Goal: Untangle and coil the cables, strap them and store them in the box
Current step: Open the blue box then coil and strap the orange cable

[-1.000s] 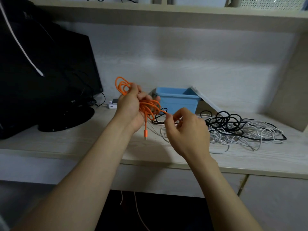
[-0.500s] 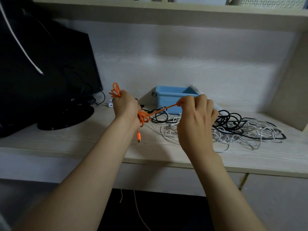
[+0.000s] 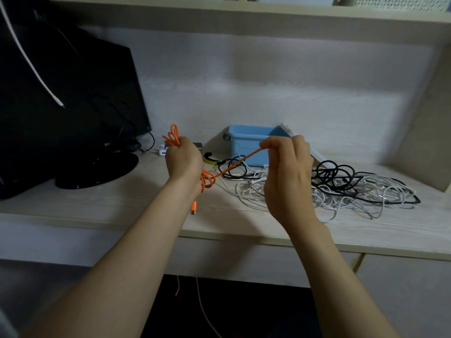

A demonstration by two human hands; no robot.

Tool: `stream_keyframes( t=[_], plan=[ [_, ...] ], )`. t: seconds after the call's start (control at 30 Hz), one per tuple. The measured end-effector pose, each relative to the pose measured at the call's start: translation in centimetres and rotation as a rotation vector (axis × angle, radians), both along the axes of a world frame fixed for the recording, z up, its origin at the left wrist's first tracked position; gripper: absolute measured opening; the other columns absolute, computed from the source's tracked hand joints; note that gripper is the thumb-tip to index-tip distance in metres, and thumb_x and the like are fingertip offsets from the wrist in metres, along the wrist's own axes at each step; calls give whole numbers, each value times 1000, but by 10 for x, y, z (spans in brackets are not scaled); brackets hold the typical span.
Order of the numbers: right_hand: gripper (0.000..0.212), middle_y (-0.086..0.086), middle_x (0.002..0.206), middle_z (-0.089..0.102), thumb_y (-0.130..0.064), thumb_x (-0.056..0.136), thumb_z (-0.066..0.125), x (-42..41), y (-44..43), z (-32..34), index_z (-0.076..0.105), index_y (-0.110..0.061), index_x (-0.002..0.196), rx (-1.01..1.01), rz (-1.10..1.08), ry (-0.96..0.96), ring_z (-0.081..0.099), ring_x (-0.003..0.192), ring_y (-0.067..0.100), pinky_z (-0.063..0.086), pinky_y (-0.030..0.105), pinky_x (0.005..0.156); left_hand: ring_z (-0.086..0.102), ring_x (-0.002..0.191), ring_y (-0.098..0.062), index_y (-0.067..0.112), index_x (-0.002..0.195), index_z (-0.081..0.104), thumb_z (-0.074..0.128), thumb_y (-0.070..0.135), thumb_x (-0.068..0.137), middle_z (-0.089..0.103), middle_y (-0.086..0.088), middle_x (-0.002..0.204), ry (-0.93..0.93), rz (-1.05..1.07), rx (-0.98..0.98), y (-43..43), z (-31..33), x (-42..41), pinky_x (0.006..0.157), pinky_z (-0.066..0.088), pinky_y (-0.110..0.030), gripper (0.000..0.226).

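In the head view, your left hand (image 3: 184, 158), at the centre of the frame, is fisted around a bunch of thin orange rubber-coated cable (image 3: 240, 162). Loops stick out above and below the fist, and the orange plug (image 3: 193, 208) dangles under your wrist. Your right hand (image 3: 288, 172) pinches one strand between thumb and forefinger and draws it taut towards the right. The open blue plastic box (image 3: 244, 147) stands on the pale wooden desk (image 3: 122, 198) just behind that hand, and the heap of white and black cables (image 3: 353, 189) lies untouched at centre right. You appear to be untangling the first cable. Next, probably feed the free strand out through the knot below your left fist, then wind even loops.
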State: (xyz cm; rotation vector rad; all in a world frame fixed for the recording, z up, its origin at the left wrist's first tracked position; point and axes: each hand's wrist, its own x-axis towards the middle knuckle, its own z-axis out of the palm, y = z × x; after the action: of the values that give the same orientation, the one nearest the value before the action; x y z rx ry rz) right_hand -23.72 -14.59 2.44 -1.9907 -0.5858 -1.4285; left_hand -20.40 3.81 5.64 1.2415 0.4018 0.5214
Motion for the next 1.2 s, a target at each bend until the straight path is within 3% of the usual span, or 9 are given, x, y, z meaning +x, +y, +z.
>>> stream_keyframes(
  t=[0.07, 0.23, 0.4, 0.5, 0.63, 0.8, 0.9, 1.07, 1.2],
  plan=[
    [21, 13, 101, 57, 4, 100, 55, 1, -3, 1, 67, -10, 111, 69, -65, -71, 54, 90, 35, 44, 52, 77, 34, 50, -11, 22, 82, 46, 35, 34, 110, 38, 3, 61, -8, 5, 22, -1, -2, 0, 49, 28, -27, 33],
    [18, 5, 102, 60, -15, 109, 53, -6, -11, 19, 69, -8, 112, 93, 85, -14, 51, 81, 11, 39, 16, 74, 34, 50, -12, 22, 81, 48, 36, 36, 111, 37, 3, 62, 0, -9, 54, -3, -8, 2, 51, 28, -27, 35],
    [28, 2, 96, 67, -38, 105, 53, 5, -12, 1, 72, -17, 103, -257, 131, 476, 61, 90, 18, 49, 38, 79, 30, 46, -10, 23, 82, 44, 37, 35, 110, 35, 5, 57, -9, -92, -8, -13, -7, 1, 49, 24, -25, 32],
    [37, 7, 121, 57, -18, 95, 65, 7, -9, -18, 66, -19, 132, -316, 77, 639, 62, 105, 26, 48, 35, 97, 29, 39, -8, 23, 80, 41, 38, 33, 110, 32, 8, 50, -31, -139, -41, -16, -4, 1, 45, 23, -22, 32],
    [42, 4, 107, 74, 5, 86, 62, 11, -6, -27, 78, -23, 113, -350, -7, 680, 68, 99, 25, 52, 33, 87, 28, 35, -6, 21, 82, 40, 37, 28, 111, 30, 11, 42, -75, -189, -96, -17, -3, 1, 40, 23, -20, 30],
    [40, -8, 87, 69, 1, 86, 54, -11, -2, -15, 79, -25, 104, -554, 159, 917, 62, 80, 7, 46, 23, 73, 36, 43, -9, 21, 86, 45, 42, 26, 107, 38, 11, 42, -52, -182, 34, -15, -8, 1, 47, 31, -24, 22],
    [25, -12, 77, 69, -12, 85, 65, -26, 0, -3, 82, -25, 98, -587, 308, 900, 59, 65, -2, 37, 8, 61, 40, 50, -13, 21, 86, 49, 47, 31, 105, 42, 8, 49, -16, -210, 145, -12, -15, 6, 53, 36, -28, 22],
    [13, -7, 84, 75, -13, 99, 69, -36, 1, 11, 81, -19, 101, -478, 530, 868, 70, 58, 8, 52, 19, 57, 40, 52, -17, 21, 85, 56, 59, 40, 98, 43, 4, 53, 52, -327, 324, -10, -25, 11, 60, 35, -33, 23],
    [18, -5, 68, 69, -44, 95, 75, -31, 1, 14, 75, -30, 85, -398, 277, 629, 63, 51, 6, 45, 28, 55, 37, 43, -10, 19, 88, 59, 66, 68, 90, 40, 6, 55, 176, -634, 302, -10, -26, 2, 48, 33, -25, 49]
  ],
)
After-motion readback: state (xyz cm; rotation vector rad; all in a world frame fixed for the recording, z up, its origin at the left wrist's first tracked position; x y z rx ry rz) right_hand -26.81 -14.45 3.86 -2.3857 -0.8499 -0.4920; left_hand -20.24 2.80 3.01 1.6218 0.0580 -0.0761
